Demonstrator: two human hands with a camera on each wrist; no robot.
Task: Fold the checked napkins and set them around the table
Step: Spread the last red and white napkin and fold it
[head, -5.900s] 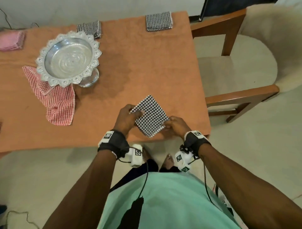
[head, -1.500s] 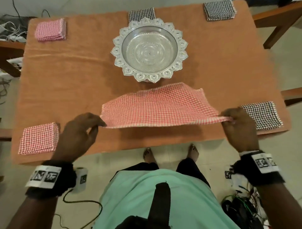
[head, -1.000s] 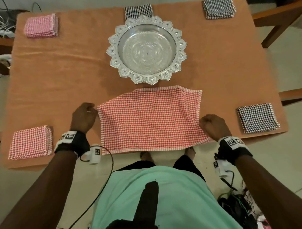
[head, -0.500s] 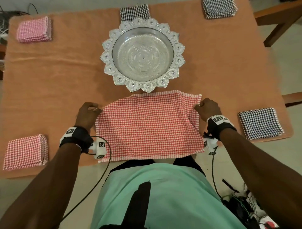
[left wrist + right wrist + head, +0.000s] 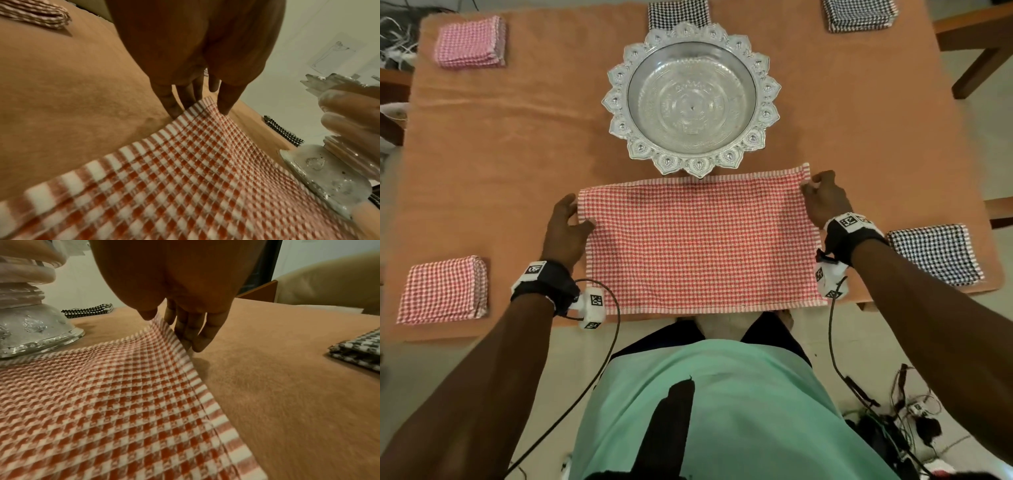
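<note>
Your red-and-white checked napkin [image 5: 698, 240] lies folded in half as a wide rectangle on the orange-covered worktop [image 5: 517, 144], near the front edge and directly before you. Its far edge sits just beside the foot of the silver bowl with a scalloped rim [image 5: 691, 99], and its near edge runs along the worktop's front edge.

Your left hand [image 5: 565, 229] rests at the napkin's far left corner. From the left wrist view, its fingers [image 5: 172, 104] point down beside the corner while the thumb lies on top of the cloth, so it pinches that corner. Your right hand [image 5: 825, 198] is at the far right corner; from the right wrist view, the thumb sits on the cloth and the fingers [image 5: 197, 337] go under the lifted edge, gripping the corner, which stands slightly raised off the worktop.

Other folded napkins sit around the worktop:
- a red-and-white folded square [image 5: 443, 289] at the near left
- a pink-and-white folded square [image 5: 470, 41] at the far left corner
- a black-and-white folded square [image 5: 935, 253] at the near right
- a black-and-white folded square behind the bowl [image 5: 676, 13]
- a black-and-white folded square at the far right corner [image 5: 859, 13]

A wooden chair frame [image 5: 976, 51] stands off the right side.
</note>
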